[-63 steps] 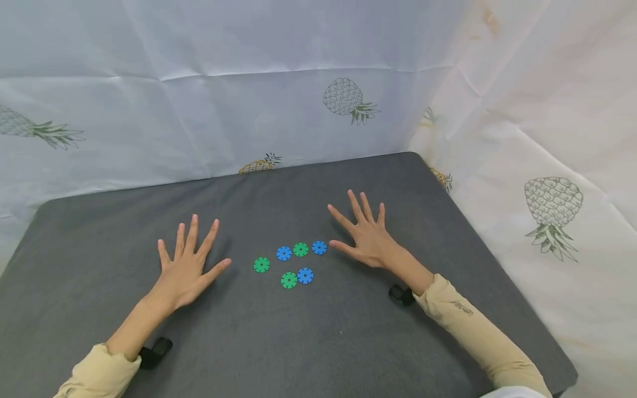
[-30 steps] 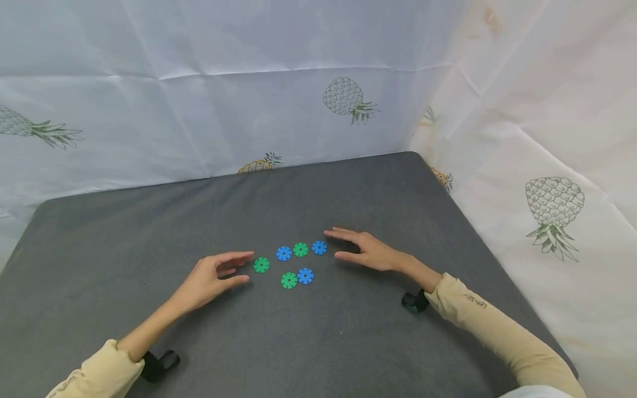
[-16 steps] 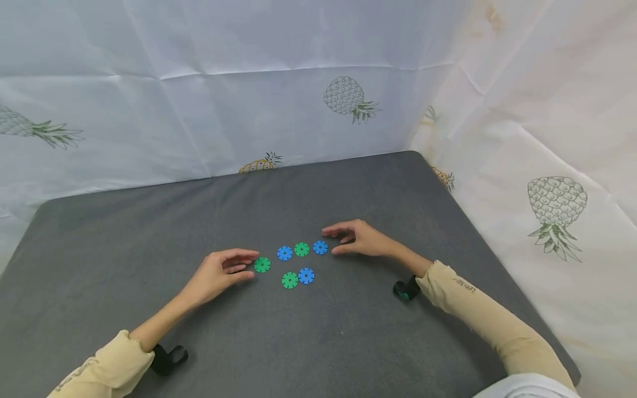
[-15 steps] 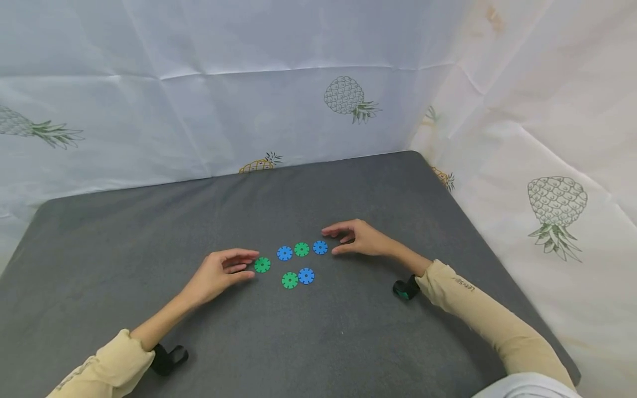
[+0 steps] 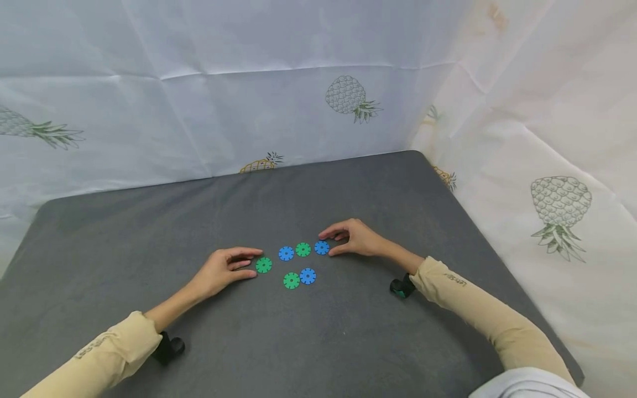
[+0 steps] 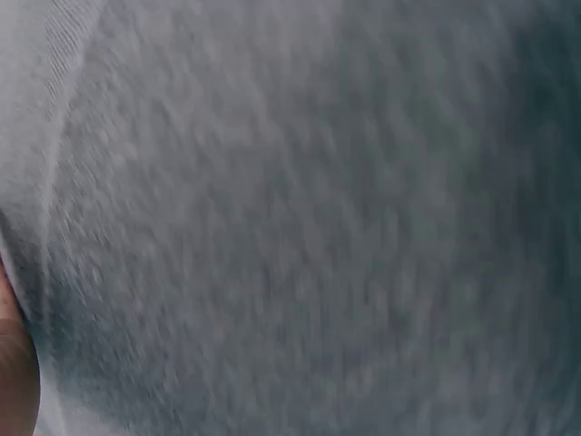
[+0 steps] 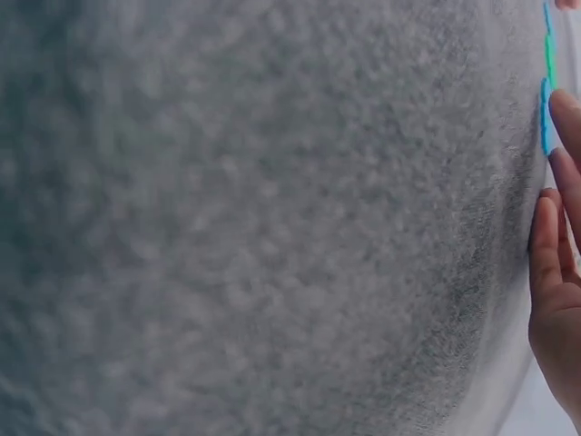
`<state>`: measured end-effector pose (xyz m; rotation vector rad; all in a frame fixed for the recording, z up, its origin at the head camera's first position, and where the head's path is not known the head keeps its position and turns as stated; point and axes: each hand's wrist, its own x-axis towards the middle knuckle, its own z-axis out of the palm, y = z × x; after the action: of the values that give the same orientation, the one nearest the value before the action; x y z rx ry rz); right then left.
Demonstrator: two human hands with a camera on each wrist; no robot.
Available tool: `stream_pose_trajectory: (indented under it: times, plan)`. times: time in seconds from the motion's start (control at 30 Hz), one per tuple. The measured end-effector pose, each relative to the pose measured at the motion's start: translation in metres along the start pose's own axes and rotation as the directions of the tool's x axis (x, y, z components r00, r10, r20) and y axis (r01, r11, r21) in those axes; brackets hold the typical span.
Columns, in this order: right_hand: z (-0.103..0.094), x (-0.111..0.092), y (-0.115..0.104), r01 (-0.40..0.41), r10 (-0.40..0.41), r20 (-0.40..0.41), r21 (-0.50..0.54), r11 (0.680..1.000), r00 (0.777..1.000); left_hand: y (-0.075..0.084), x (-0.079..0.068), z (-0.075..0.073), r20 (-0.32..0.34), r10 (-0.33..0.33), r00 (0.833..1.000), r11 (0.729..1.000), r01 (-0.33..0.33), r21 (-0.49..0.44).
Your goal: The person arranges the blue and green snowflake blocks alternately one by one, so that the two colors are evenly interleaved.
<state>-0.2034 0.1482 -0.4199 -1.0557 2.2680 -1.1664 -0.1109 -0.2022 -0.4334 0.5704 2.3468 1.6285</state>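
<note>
Head view: a white cloth (image 5: 199, 44) printed with pineapples hangs behind and to the right of a dark grey table (image 5: 278, 342).
Sleeves: a tan right sleeve (image 5: 487, 315) and a tan left sleeve (image 5: 104, 354); a black wrist device (image 5: 169, 349) shows at the left cuff, another at the right.
Left hand (image 5: 217, 272): thumb and fingers parted, their tips at the leftmost green disc (image 5: 264, 265), gripping nothing; whether they touch its rim cannot be told.
Right hand (image 5: 360, 237): thumb and bent forefinger apart on either side of the rightmost blue disc (image 5: 322, 247); no firm hold shows, and contact cannot be told.
Discs: all flat on the table; a middle green disc (image 5: 303, 249) and another blue disc (image 5: 286, 254) continue the far row, while a near green disc (image 5: 291, 281) and near blue disc (image 5: 308, 276) sit side by side.
</note>
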Motion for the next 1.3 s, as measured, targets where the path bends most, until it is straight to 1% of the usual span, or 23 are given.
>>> stream_pose_trajectory:
  times: [0.1, 0.17, 0.23, 0.33, 0.4, 0.5, 0.6, 0.63, 0.8, 0.93, 1.0, 1.13, 1.23, 1.3]
  plan:
    - [0.0, 0.001, 0.002, 0.007, -0.007, -0.004, -0.001, 1.0, 1.0, -0.002, 0.004, -0.002, 0.026, 0.045, 0.999, 0.994, -0.047, 0.1]
    - [0.0, 0.002, 0.002, 0.024, -0.024, -0.006, -0.006, 1.0, 1.0, -0.003, 0.008, -0.003, 0.047, 0.099, 0.994, 0.981, -0.106, 0.164]
    - [-0.001, 0.001, -0.008, 0.031, -0.031, -0.002, -0.006, 1.0, 1.0, -0.005, 0.011, -0.005, 0.07, 0.156, 0.985, 0.967, -0.167, 0.194]
    - [-0.002, 0.001, -0.024, 0.038, -0.038, 0.004, -0.003, 0.999, 0.999, -0.008, 0.015, -0.009, 0.105, 0.184, 0.977, 0.959, -0.202, 0.2]
    - [-0.002, 0.001, -0.03, 0.024, -0.024, 0.008, 0.008, 1.0, 1.0, -0.009, 0.018, -0.01, 0.119, 0.174, 0.978, 0.96, -0.195, 0.202]
    - [0.0, 0.004, -0.016, 0.022, -0.022, 0.002, 0.022, 1.0, 1.0, -0.009, 0.021, -0.009, 0.126, 0.157, 0.98, 0.958, -0.182, 0.22]
    - [0.003, 0.007, 0.0, 0.021, -0.021, -0.006, 0.023, 1.0, 1.0, -0.007, 0.023, -0.008, 0.119, 0.165, 0.979, 0.954, -0.189, 0.231]
    - [0.003, 0.008, 0.002, 0.021, -0.021, -0.008, 0.021, 1.0, 1.0, -0.007, 0.023, -0.007, 0.114, 0.169, 0.979, 0.954, -0.191, 0.232]
    - [0.003, 0.009, 0.004, 0.02, -0.02, -0.011, 0.0, 1.0, 1.0, -0.006, 0.023, -0.005, 0.087, 0.19, 0.978, 0.952, -0.205, 0.227]
    - [0.002, 0.009, 0.002, 0.014, -0.014, -0.011, -0.016, 1.0, 1.0, -0.006, 0.024, -0.006, 0.067, 0.204, 0.977, 0.961, -0.213, 0.178]
    - [0.002, 0.01, 0.0, 0.011, -0.011, -0.011, -0.03, 1.0, 1.0, -0.005, 0.024, -0.007, 0.067, 0.184, 0.981, 0.969, -0.192, 0.153]
    - [0.002, 0.01, -0.002, 0.007, -0.008, -0.012, -0.056, 0.998, 1.0, -0.002, 0.025, -0.01, 0.08, 0.105, 0.991, 0.984, -0.115, 0.138]
    - [0.001, 0.01, -0.003, 0.015, -0.016, -0.009, -0.078, 0.997, 1.0, 0.0, 0.026, -0.011, 0.1, 0.048, 0.994, 0.989, -0.061, 0.132]
    - [0.001, 0.01, -0.003, 0.024, -0.024, -0.001, -0.094, 0.995, 1.0, 0.002, 0.027, -0.012, 0.116, 0.022, 0.993, 0.991, -0.036, 0.127]
